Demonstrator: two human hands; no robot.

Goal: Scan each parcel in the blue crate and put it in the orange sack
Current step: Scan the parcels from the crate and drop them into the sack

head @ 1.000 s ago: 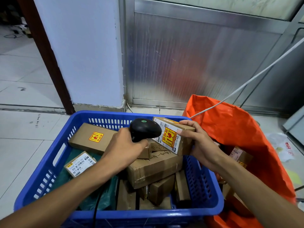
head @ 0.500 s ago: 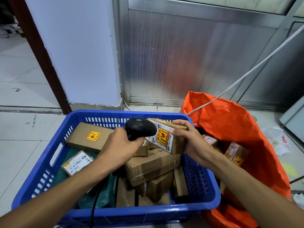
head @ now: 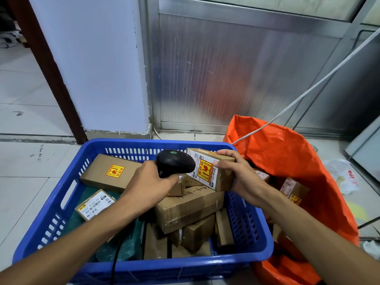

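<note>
Blue crate (head: pixel 51 204): sitting on the floor, full of brown boxes.
Left hand (head: pixel 148 186): fingers wrapping around the black scanner (head: pixel 174 162).
Right hand (head: pixel 242 177): fingers gripping a small parcel (head: pixel 207 171), above the crate.
Orange sack (head: pixel 287 153): standing open, just beside the crate.

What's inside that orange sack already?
In the orange sack, at least two labelled cardboard parcels show near its mouth. The right hand, its forearm and the sack's folds hide anything deeper.
</note>
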